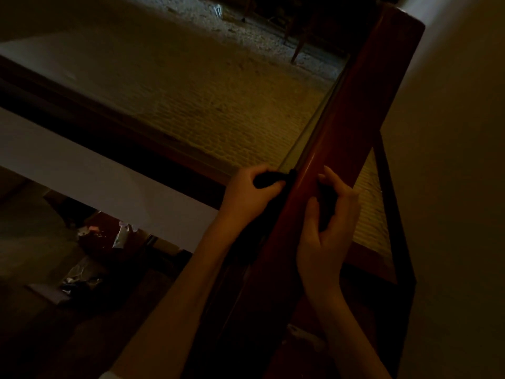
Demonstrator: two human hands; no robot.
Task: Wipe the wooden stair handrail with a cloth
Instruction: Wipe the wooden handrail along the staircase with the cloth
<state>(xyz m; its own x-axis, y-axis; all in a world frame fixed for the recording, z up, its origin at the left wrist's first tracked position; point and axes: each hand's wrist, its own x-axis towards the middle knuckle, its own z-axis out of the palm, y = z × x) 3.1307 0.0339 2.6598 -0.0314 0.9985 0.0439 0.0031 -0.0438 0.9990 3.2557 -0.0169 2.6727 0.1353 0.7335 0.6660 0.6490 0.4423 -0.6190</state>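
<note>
Down at the lower left, small clutter (82, 258) is lying in shadow, too dim to identify. The left hand (246, 196) is curling its fingers (255, 170) round a dark cloth (269, 181), holding it against the left side of the wooden handrail (355, 119), which is running diagonally up to the right. The right hand (325, 242) is gripping more dark cloth against the rail's right side, beside the pale wall (451, 187).

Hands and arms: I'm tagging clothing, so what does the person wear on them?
No gloves, rings or watch show on the left hand or right hand; both forearms are uncovered. A pale edge low on the left arm may be a sleeve.
</note>
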